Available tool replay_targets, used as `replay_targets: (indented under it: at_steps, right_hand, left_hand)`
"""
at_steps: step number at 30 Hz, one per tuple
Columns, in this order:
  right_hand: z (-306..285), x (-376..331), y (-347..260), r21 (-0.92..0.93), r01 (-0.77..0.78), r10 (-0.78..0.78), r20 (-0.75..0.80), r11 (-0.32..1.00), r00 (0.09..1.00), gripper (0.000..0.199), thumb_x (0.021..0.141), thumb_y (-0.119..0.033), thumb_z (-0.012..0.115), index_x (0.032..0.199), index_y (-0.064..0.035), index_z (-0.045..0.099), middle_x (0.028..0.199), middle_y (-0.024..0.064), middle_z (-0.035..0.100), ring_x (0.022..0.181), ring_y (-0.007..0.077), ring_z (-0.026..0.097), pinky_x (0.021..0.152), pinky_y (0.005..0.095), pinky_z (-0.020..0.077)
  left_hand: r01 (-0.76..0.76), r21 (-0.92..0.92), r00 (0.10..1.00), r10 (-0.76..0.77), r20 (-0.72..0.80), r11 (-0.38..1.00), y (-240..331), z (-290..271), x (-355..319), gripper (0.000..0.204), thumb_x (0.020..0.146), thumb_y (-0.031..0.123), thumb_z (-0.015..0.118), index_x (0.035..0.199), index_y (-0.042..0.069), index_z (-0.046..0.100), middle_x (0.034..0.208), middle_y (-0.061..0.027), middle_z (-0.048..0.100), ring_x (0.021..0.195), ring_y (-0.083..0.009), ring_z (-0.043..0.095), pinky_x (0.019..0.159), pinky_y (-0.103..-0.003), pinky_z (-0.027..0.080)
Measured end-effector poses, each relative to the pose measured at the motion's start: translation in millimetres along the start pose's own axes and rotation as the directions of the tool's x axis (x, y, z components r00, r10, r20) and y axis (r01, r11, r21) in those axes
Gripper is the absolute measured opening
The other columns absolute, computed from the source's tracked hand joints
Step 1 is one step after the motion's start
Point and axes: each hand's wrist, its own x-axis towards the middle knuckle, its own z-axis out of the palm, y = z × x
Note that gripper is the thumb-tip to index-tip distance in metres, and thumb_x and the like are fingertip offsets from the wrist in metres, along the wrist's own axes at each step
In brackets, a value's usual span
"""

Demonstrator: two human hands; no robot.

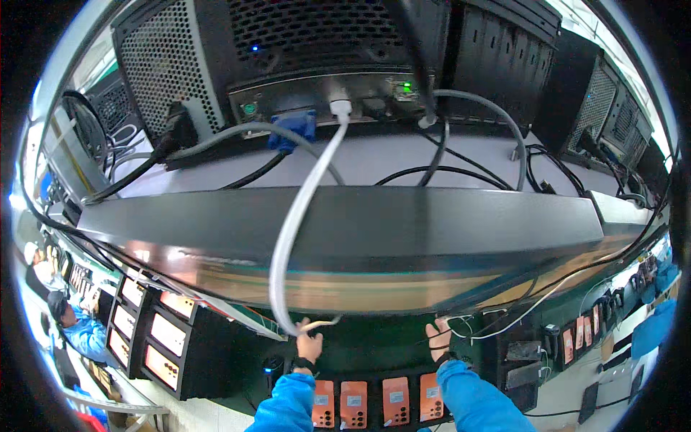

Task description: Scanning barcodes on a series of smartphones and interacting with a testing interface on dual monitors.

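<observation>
My left hand [309, 348] is closed at the lower end of a white cable [283, 253], where a pale, thin end sticks out past the fingertips. That cable hangs down from a port on the back of a black computer case [317, 32]. My right hand [437, 340] is apart from it, with fingers stretched forward beside a thin white cord [497, 333] and some dark wires. I see nothing held in it. Below my hands, several orange phones [396, 400] lie in a row, backs up, between my blue sleeves.
A dark shelf edge [360, 216] runs across above my hands. Blue video plug [294, 129] and grey cables hang at the computer. At left stands a black rack of lit screens [169, 335], with a person in blue [85, 335] beyond. More phones [579, 335] line the right.
</observation>
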Motion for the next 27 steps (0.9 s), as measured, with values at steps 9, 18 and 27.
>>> replay_targets:
  at_steps: [9,18,27]
  right_hand:
    - [73,-56,-216,0.229,0.220,-0.309,0.512,0.948,0.801,0.089,0.074,-0.024,0.078,0.143,-0.0063,0.025,0.144,0.0167,0.032,0.132,0.0285,0.035,0.108,0.0432,0.0289]
    - [-18,-195,-154,-0.225,0.082,0.105,0.709,0.971,0.698,0.025,0.096,-0.025,0.050,0.107,-0.0048,0.062,0.074,0.0124,0.064,0.066,0.0220,0.065,0.059,0.0332,0.0490]
    - [-166,-379,-88,-0.504,-0.011,0.135,0.211,0.864,0.968,0.030,0.095,-0.023,0.043,0.077,-0.0026,0.056,0.075,0.0140,0.057,0.070,0.0297,0.053,0.065,0.0386,0.0422]
  left_hand:
    - [0.178,0.272,0.918,-0.060,-0.391,0.946,46,-105,-109,0.060,0.059,0.001,0.061,0.117,0.006,0.047,0.126,-0.0230,0.045,0.117,-0.0428,0.043,0.096,-0.051,0.038]
    - [0.659,-0.049,0.744,-0.642,0.184,0.750,-114,-122,-134,0.048,0.069,0.016,0.071,0.110,0.000,0.053,0.078,-0.0154,0.063,0.065,-0.0287,0.064,0.061,-0.041,0.052]
    - [0.498,-0.352,0.855,-0.381,0.352,0.793,-1,-164,-226,0.027,0.074,0.012,0.065,0.099,0.002,0.059,0.068,-0.0022,0.057,0.056,-0.0111,0.051,0.052,-0.028,0.043]
